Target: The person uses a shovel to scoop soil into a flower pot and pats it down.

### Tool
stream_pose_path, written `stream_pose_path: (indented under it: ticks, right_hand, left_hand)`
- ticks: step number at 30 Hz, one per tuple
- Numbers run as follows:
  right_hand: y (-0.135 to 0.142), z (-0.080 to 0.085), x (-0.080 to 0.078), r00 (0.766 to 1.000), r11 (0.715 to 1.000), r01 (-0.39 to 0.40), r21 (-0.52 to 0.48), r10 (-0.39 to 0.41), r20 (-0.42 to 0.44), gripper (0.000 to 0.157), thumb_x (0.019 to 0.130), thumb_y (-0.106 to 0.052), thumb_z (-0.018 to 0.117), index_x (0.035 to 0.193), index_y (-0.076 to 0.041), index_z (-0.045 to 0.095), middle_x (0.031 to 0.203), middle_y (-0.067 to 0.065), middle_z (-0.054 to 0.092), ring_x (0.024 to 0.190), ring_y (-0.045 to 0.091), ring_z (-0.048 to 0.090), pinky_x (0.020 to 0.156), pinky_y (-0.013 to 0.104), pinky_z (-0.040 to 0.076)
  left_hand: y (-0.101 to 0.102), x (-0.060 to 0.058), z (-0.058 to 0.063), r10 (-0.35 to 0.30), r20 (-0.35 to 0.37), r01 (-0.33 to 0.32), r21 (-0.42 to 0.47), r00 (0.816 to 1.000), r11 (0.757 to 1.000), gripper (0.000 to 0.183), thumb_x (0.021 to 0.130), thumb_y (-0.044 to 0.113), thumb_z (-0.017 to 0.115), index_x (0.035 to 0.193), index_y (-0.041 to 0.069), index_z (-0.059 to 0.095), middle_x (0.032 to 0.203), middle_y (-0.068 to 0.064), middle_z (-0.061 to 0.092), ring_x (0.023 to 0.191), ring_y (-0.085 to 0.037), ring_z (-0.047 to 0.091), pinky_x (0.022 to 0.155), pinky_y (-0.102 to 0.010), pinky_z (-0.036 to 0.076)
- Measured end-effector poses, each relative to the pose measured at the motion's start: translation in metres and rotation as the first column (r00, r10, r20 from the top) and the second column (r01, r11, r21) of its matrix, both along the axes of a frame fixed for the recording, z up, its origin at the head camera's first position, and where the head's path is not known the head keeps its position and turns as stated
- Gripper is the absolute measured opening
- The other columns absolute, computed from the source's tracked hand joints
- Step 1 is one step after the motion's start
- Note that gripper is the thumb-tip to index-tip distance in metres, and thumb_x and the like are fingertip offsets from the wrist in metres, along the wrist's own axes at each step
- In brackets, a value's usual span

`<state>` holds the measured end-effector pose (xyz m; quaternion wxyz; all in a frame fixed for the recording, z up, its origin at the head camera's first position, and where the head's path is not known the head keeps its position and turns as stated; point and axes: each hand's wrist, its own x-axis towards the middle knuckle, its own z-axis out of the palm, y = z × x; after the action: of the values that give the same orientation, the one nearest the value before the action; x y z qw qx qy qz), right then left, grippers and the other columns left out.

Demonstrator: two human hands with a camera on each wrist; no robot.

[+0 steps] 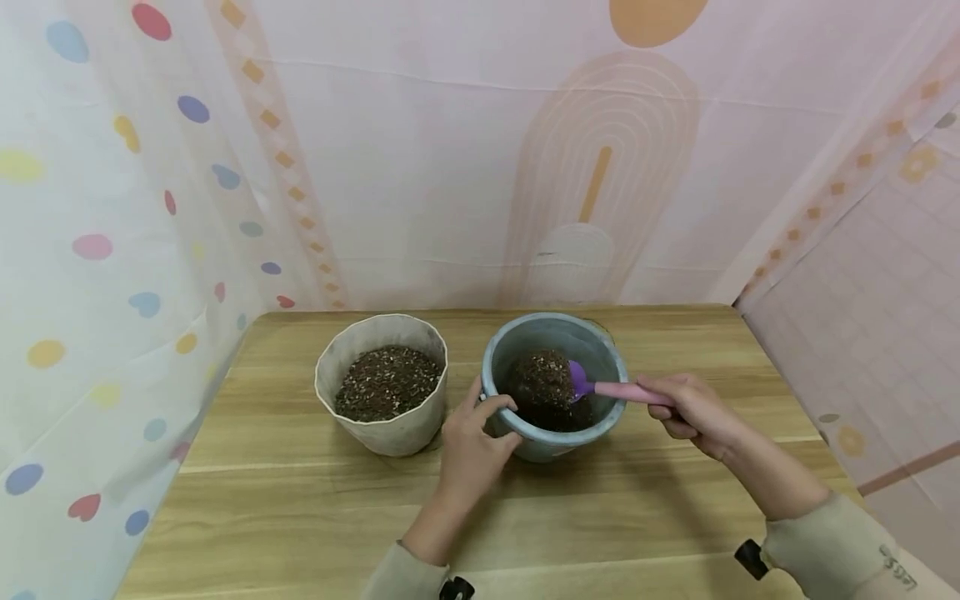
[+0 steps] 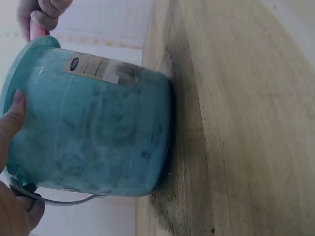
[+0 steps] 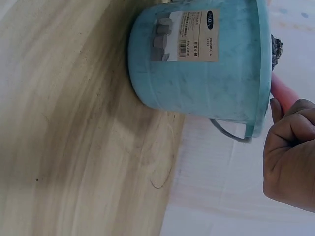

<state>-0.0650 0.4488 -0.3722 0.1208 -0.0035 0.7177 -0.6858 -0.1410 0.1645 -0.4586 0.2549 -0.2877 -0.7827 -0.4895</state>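
Observation:
A blue-green bucket (image 1: 550, 448) with soil in it stands on the wooden table. My left hand (image 1: 474, 450) grips its rim on the near left side; in the left wrist view, fingers lie along the outer wall and by the wire handle (image 2: 64, 202). My right hand (image 1: 693, 412) holds a small trowel by its pink handle (image 1: 626, 392). The trowel's purple blade (image 1: 577, 380) carries a heap of dark soil (image 1: 543, 377) over the bucket's mouth. In the right wrist view, that soil (image 3: 276, 51) shows just above the rim.
Left of the bucket stands a whitish pot (image 1: 401, 433) with a wavy rim, partly filled with dark, speckled soil (image 1: 390, 383). Patterned cloth (image 1: 420, 183) hangs behind and beside the wooden table (image 1: 300, 500). A paper label (image 3: 189, 37) is stuck on the bucket.

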Motion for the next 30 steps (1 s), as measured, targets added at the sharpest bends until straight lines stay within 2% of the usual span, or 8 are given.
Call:
stream_pose_path:
  ticks: [3, 6, 10, 15, 20, 22, 25, 30]
  right_hand:
    - [0.001, 0.002, -0.002, 1.0, 1.0, -0.017, 0.004, 0.017, -0.005, 0.041, 0.11, -0.027, 0.042, 0.131, 0.0, 0.065, 0.059, -0.004, 0.022, 0.046, 0.01, 0.01, 0.041, 0.03, 0.008]
    - [0.002, 0.002, -0.004, 1.0, 1.0, -0.016, 0.003, 0.016, 0.009, 0.041, 0.11, -0.028, 0.043, 0.13, -0.001, 0.066, 0.058, -0.005, 0.022, 0.045, 0.01, 0.01, 0.041, 0.031, 0.008]
    - [0.003, 0.004, -0.005, 1.0, 1.0, -0.011, 0.019, 0.01, 0.021, 0.041, 0.11, -0.03, 0.043, 0.131, -0.004, 0.066, 0.058, -0.006, 0.021, 0.045, 0.011, 0.01, 0.042, 0.031, 0.009]
    - [0.003, 0.01, -0.007, 0.999, 0.999, -0.035, 0.032, 0.034, 0.007, 0.042, 0.111, -0.029, 0.04, 0.134, -0.003, 0.064, 0.058, -0.005, 0.018, 0.046, 0.011, 0.01, 0.042, 0.031, 0.008]
    - [0.002, 0.02, -0.01, 0.998, 0.998, -0.061, 0.03, 0.061, 0.001, 0.042, 0.111, -0.028, 0.038, 0.133, -0.004, 0.064, 0.058, -0.005, 0.018, 0.046, 0.011, 0.01, 0.042, 0.031, 0.007]
    - [0.001, 0.025, -0.012, 0.997, 0.997, -0.072, 0.036, 0.072, 0.002, 0.042, 0.111, -0.028, 0.038, 0.134, -0.005, 0.065, 0.059, -0.005, 0.018, 0.046, 0.011, 0.01, 0.042, 0.032, 0.007]
    - [-0.001, 0.031, -0.016, 0.996, 0.995, -0.086, 0.044, 0.086, 0.01, 0.042, 0.111, -0.03, 0.038, 0.134, -0.006, 0.065, 0.059, -0.005, 0.017, 0.045, 0.011, 0.01, 0.042, 0.031, 0.007]
    - [-0.01, 0.043, -0.024, 0.994, 0.994, -0.1, 0.041, 0.099, 0.041, 0.042, 0.111, -0.031, 0.039, 0.133, -0.007, 0.066, 0.058, -0.006, 0.019, 0.045, 0.011, 0.011, 0.043, 0.03, 0.009]
  left_hand:
    - [-0.005, -0.002, 0.002, 0.006, 0.045, -0.002, -0.084, 0.999, 0.996, 0.042, 0.06, 0.008, 0.095, 0.095, 0.012, 0.073, 0.138, -0.028, 0.058, 0.113, -0.043, 0.065, 0.085, -0.054, 0.057]
    - [-0.011, 0.001, 0.008, 0.021, 0.07, -0.005, -0.226, 0.997, 0.974, 0.053, 0.067, 0.021, 0.096, 0.112, 0.012, 0.069, 0.145, -0.03, 0.05, 0.125, -0.046, 0.057, 0.092, -0.057, 0.053]
    - [-0.024, 0.008, 0.017, 0.004, 0.02, 0.003, -0.327, 1.0, 0.945, 0.071, 0.072, 0.038, 0.093, 0.128, 0.01, 0.061, 0.154, -0.029, 0.039, 0.141, -0.044, 0.04, 0.109, -0.059, 0.04]
    - [-0.053, 0.007, 0.023, 0.008, -0.194, -0.053, -0.226, 0.981, 0.973, 0.061, 0.082, 0.048, 0.081, 0.12, 0.005, 0.063, 0.153, -0.021, 0.045, 0.143, -0.039, 0.04, 0.111, -0.057, 0.038]
    - [-0.085, -0.007, 0.023, 0.152, -0.341, -0.187, -0.07, 0.928, 0.98, 0.057, 0.093, 0.056, 0.063, 0.109, 0.002, 0.065, 0.144, -0.021, 0.054, 0.139, -0.041, 0.044, 0.112, -0.06, 0.034]
    - [-0.099, -0.013, 0.021, 0.219, -0.336, -0.246, -0.038, 0.916, 0.969, 0.056, 0.091, 0.055, 0.065, 0.108, 0.002, 0.066, 0.142, -0.021, 0.056, 0.137, -0.043, 0.045, 0.11, -0.063, 0.033]
    - [-0.121, -0.02, 0.017, 0.288, -0.273, -0.307, -0.026, 0.918, 0.951, 0.062, 0.086, 0.058, 0.067, 0.111, 0.001, 0.066, 0.143, -0.022, 0.055, 0.135, -0.046, 0.045, 0.104, -0.07, 0.033]
    - [-0.147, -0.024, 0.009, 0.331, -0.159, -0.343, -0.05, 0.93, 0.938, 0.074, 0.081, 0.066, 0.07, 0.119, 0.002, 0.063, 0.144, -0.026, 0.051, 0.135, -0.048, 0.044, 0.101, -0.071, 0.032]
